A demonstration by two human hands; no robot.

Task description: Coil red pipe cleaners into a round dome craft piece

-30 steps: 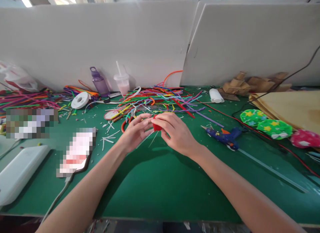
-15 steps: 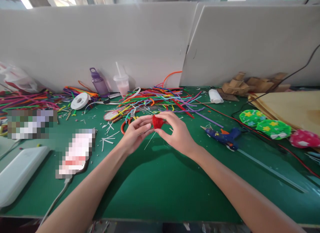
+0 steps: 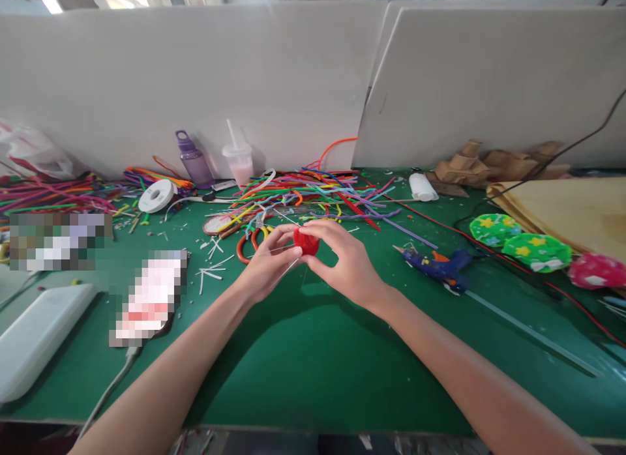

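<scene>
A small fuzzy red piece (image 3: 307, 242) is held up over the middle of the green table (image 3: 313, 370). My left hand (image 3: 268, 263) pinches its left side, thumb tip against the red surface. My right hand (image 3: 345, 263) has its fingertips on the top and right of the same piece, the thumb just below it. Thin pale wires or strands run out from near the piece, past the left fingers. Just behind my left hand lie scissors with orange handles (image 3: 241, 249), partly hidden.
Behind the hands lies a pile of coloured pipe cleaners (image 3: 313, 189). A blue glue gun (image 3: 435, 269) lies right, beside green felt pieces (image 3: 536, 251). At left are a phone (image 3: 149, 298) and a white power bank (image 3: 44, 337). A purple bottle (image 3: 194, 161) and cup (image 3: 238, 165) stand behind.
The red piece has turned between the fingers and shows a rounder side. It sits slightly lower and to the left. The left thumb now presses on its face.
</scene>
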